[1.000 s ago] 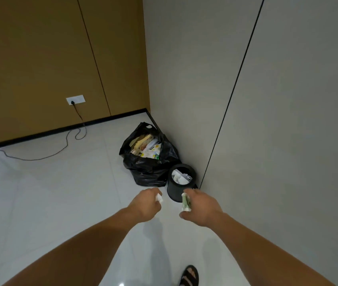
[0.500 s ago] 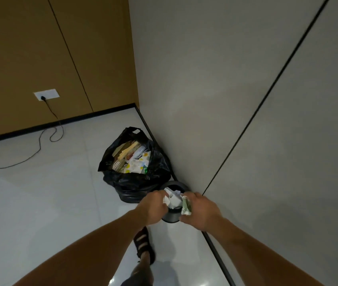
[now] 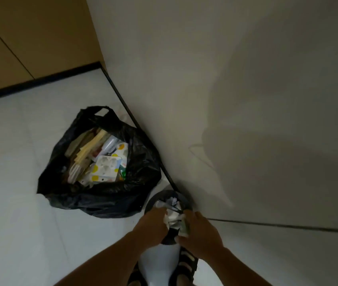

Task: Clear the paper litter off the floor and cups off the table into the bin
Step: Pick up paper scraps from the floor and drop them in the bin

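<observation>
Litter is hanging over the small round black bin (image 3: 153,200) against the wall (image 3: 226,100): the left hand (image 3: 151,226) is gripping a crumpled white paper scrap (image 3: 166,218), the right hand (image 3: 200,230) is clutching a greenish crumpled wad (image 3: 184,227). Releasing squarely above the paper-crowded opening is looking wisest. I am counting two scraps, one bin, one bulging black plastic bag (image 3: 106,195) beside it.

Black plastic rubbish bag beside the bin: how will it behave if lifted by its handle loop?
Likely floppy: the thin black plastic rubbish bag sags in wrinkles on the pale tiled floor. Probably light for its bulk, since the flattened cardboard and packaging filling it look like paper goods. Its mouth gapes open, so tilting it may spill pieces.
</observation>
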`<state>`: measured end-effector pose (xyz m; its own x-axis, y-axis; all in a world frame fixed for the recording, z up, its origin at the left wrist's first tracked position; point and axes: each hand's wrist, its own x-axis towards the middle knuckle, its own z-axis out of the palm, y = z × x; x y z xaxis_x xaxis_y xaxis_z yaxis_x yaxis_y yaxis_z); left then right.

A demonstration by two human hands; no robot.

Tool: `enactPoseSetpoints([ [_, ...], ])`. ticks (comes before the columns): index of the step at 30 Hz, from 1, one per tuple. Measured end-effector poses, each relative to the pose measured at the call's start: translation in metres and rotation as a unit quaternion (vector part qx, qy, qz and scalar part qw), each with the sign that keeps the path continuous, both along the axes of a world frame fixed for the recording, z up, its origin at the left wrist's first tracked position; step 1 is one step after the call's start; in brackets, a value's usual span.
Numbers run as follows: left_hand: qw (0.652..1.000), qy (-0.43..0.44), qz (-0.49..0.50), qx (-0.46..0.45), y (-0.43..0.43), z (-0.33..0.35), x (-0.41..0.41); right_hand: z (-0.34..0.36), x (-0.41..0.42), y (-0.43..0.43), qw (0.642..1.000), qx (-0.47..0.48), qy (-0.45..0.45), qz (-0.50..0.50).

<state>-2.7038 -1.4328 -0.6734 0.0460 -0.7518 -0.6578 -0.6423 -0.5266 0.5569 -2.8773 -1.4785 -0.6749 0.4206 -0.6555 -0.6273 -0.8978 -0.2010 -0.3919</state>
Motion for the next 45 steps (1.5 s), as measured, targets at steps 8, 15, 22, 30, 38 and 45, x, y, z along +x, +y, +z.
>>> enactPoseSetpoints([
  [8, 0.998, 0.028, -0.008, 0.053, -0.029, -0.15, 0.006, -0.142, 0.008, -0.025, 1.0, 0.009, 0.022, -0.003],
  [15, 0.999, 0.009, 0.021, 0.048, -0.015, -0.122, 0.024, -0.12, 0.007, -0.02, 0.999, 0.021, 0.03, -0.008],
  [22, 0.999, -0.049, 0.012, 0.008, 0.003, 0.028, 0.042, 0.022, 0.025, -0.011, 0.999, -0.013, 0.033, 0.037],
  [30, 0.991, -0.118, 0.045, -0.051, 0.064, 0.183, 0.064, 0.173, 0.07, 0.024, 0.989, -0.047, -0.023, 0.137],
  [38, 0.96, -0.206, 0.178, -0.064, 0.159, 0.253, 0.046, 0.245, 0.083, 0.054, 0.943, -0.092, -0.007, 0.32],
  [45, 0.913, -0.238, 0.33, -0.036, 0.268, 0.28, -0.001, 0.29, 0.093, 0.121, 0.872, -0.134, -0.002, 0.471],
])
